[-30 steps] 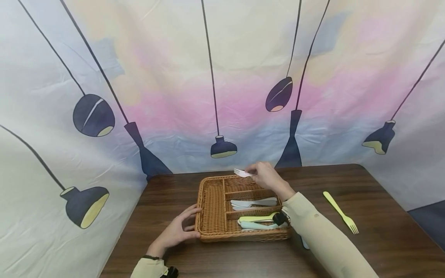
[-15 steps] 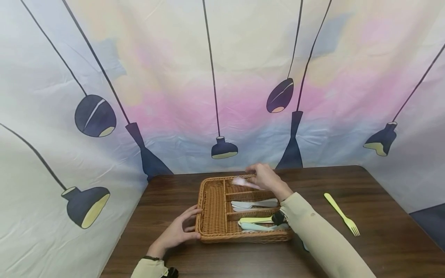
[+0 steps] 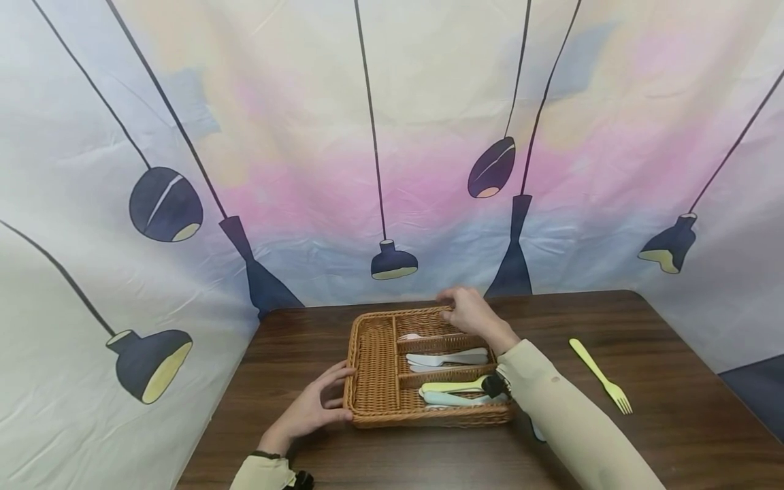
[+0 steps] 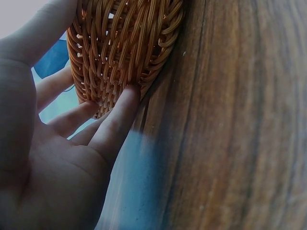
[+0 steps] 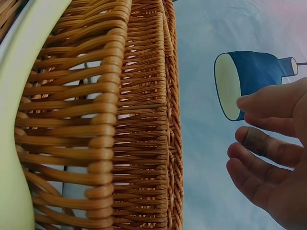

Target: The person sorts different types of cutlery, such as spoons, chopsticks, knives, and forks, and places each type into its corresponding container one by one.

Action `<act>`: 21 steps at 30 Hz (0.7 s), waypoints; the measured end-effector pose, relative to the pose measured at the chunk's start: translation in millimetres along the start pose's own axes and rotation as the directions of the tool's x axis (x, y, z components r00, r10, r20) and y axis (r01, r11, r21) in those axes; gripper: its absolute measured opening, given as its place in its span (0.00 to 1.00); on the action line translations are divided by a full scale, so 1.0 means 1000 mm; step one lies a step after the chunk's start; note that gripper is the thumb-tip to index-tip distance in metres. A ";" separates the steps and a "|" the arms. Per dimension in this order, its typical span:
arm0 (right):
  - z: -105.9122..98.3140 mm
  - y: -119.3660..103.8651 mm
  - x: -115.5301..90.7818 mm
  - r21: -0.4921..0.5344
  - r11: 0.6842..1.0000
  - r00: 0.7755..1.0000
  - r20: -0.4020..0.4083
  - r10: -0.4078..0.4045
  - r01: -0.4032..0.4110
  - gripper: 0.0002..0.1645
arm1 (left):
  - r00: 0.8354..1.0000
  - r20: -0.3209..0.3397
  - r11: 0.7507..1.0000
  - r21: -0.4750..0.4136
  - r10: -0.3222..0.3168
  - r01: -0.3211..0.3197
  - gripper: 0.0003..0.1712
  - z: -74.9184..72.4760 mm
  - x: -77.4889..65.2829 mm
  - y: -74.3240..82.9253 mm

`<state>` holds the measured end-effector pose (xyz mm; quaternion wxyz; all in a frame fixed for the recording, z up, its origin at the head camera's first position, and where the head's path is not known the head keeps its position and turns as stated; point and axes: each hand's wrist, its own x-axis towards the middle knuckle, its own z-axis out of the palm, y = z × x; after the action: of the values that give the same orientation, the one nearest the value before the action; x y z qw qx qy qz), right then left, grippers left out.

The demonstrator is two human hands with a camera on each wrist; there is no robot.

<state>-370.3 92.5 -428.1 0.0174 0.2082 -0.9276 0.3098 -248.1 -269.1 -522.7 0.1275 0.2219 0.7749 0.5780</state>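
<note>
My left hand (image 3: 311, 405) rests against the left end of a wicker cutlery basket (image 3: 371, 420). In the left wrist view, its fairly straight fingers (image 4: 115, 122) touch the woven wall. My right hand (image 3: 470, 314) is over the basket's back right edge with nothing in it; the right wrist view shows its loosely bent fingers (image 5: 254, 172) apart from the wicker. A pale fork (image 3: 410, 337) lies in the back compartment, mostly hidden by the divider. White knives (image 3: 450, 357) lie in the middle compartment. Yellow cutlery (image 3: 450, 386) and light blue cutlery (image 3: 450, 399) share the front one.
A yellow fork (image 3: 600, 374) lies on the dark wood table (image 3: 686, 422) to the right of the basket. Part of another pale item (image 3: 537, 431) shows beside the right sleeve. A cloth backdrop (image 3: 318, 204) printed with lamps hangs behind the table.
My right hand has let go of the pale fork, which went down from above the back rim into the back compartment. My left hand has stayed at the basket's left end.
</note>
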 end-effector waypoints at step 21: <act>-0.017 0.003 -0.021 0.017 1.000 0.998 -0.064 -0.008 0.009 0.22 | 1.000 -0.009 1.000 0.019 0.006 -0.006 0.45 0.000 0.000 0.001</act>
<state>-354.3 112.3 -419.2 0.0464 0.2022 -0.9229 0.3244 -247.8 -268.6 -521.9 0.1202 0.2227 0.7804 0.5718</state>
